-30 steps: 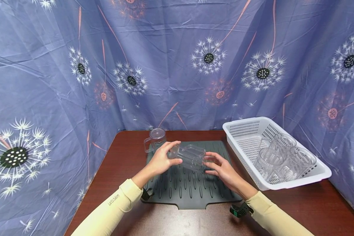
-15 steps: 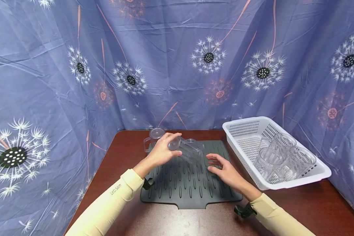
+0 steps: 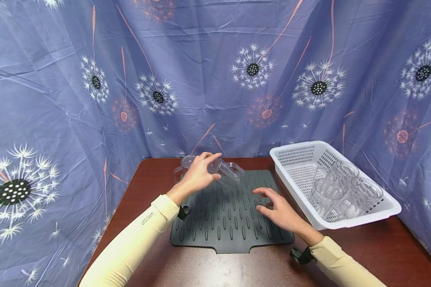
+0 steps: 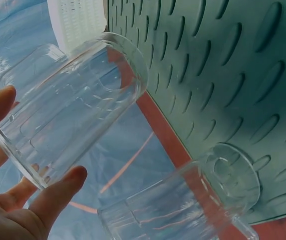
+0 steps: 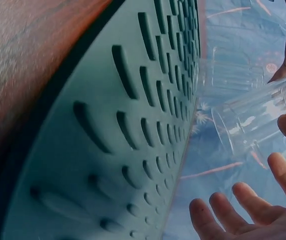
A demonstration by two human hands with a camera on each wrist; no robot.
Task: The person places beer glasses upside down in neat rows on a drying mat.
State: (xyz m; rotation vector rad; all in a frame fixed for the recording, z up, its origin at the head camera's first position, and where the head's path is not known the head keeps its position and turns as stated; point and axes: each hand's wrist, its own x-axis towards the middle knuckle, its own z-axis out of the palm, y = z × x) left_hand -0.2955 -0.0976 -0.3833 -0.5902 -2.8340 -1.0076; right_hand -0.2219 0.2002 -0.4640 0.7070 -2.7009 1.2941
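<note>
My left hand (image 3: 200, 175) grips a clear mug (image 3: 228, 177) around its base end. The mug tilts over the back of the dark ribbed mat (image 3: 233, 223), its rim pointing down and to the right, its handle on the far side. In the left wrist view, fingers and thumb (image 4: 57, 200) curl round that end. Another clear mug (image 4: 183, 200) stands upside down on the mat's back left corner, partly hidden by my left hand in the head view. My right hand (image 3: 281, 211) hovers over the mat's right side, fingers spread and holding nothing.
A white perforated basket (image 3: 294, 191) stands at the right, with several clear mugs (image 3: 328, 191) in its near part. The mat lies on a brown wooden table (image 3: 143, 179). A blue dandelion-print curtain (image 3: 201, 79) hangs close behind the table.
My left hand has carried the mug backward and slightly left, turning its rim further downward. My right hand has let go of the mug and drawn back to the right.
</note>
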